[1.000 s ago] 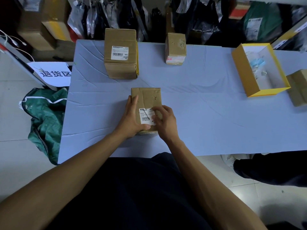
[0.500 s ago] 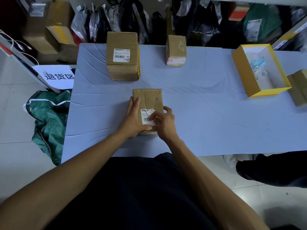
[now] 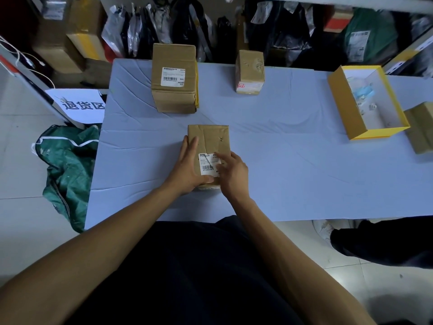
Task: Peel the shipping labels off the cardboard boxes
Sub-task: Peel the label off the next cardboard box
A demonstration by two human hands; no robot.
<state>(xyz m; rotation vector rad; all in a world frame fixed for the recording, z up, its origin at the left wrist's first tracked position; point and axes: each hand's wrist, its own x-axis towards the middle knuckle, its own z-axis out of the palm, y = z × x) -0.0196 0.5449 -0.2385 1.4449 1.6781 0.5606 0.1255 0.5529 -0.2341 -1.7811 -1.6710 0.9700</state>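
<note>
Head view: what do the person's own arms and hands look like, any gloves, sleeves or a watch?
Both forearms are bare from the frame's bottom edge to the wrists, no sleeve in view. The left hand and right hand wear no gloves. No watch, band or ring shows on the wrists or on the fingers that are visible. Below the arms, the torso is in dark, plain clothing.

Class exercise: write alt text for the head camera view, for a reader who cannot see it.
A person's left hand steadies a small cardboard box on a pale blue table while the right hand picks at its white shipping label. A taller labelled box stands behind.
</note>
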